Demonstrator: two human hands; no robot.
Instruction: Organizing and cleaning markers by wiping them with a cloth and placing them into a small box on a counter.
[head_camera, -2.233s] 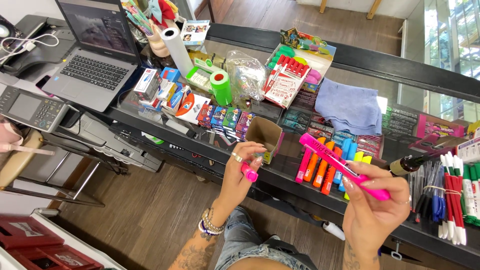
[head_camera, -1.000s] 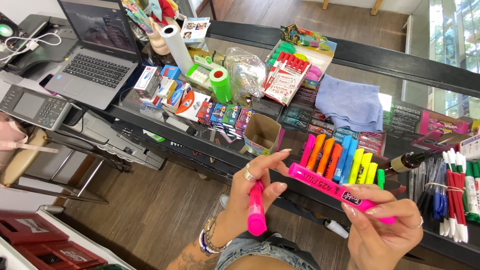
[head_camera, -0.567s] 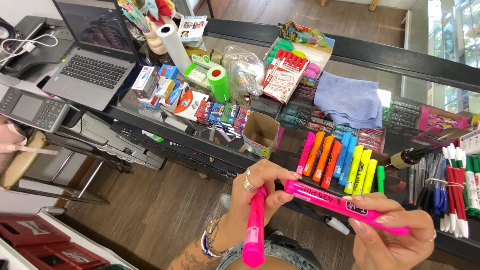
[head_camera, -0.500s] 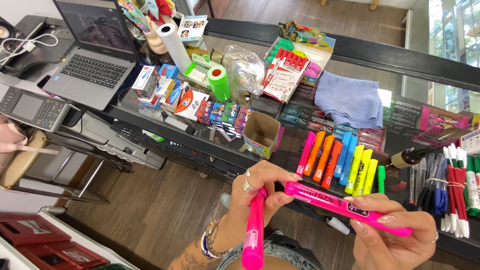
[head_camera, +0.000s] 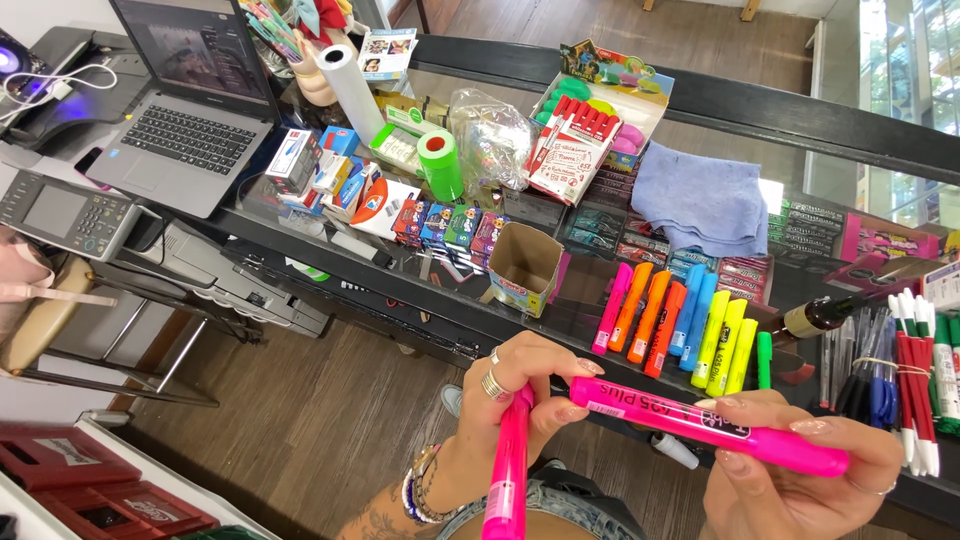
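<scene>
Two pink plastic highlighters are in hand, below the front edge of the black glass-topped counter (head_camera: 700, 110). Left hand (head_camera: 520, 395), ringed, is curled shut around the upright pink highlighter (head_camera: 508, 470), which points down toward six o'clock; thumb and fingers pinch its upper end, likely to keep it steady and out of the way. Right hand (head_camera: 800, 490) grips the long horizontal pink highlighter (head_camera: 700, 425) from beneath, fingers wrapped over its right half, the printed barrel turned up as if for reading. Left fingertips touch this marker's left end, so both hands meet on it.

At twelve o'clock from the hands, a row of highlighters (head_camera: 680, 330) lies side by side on the counter: pink, orange, blue, yellow, green, sorted by colour for display. At eleven o'clock stands a small open cardboard box (head_camera: 525, 265). At two o'clock a bundle of red and blue pens (head_camera: 905, 370) lies banded together. Farther off, at ten o'clock, an open grey laptop (head_camera: 190, 120); at one o'clock, a folded blue cloth (head_camera: 700, 195). Wooden floor (head_camera: 300, 420) shows beneath.
</scene>
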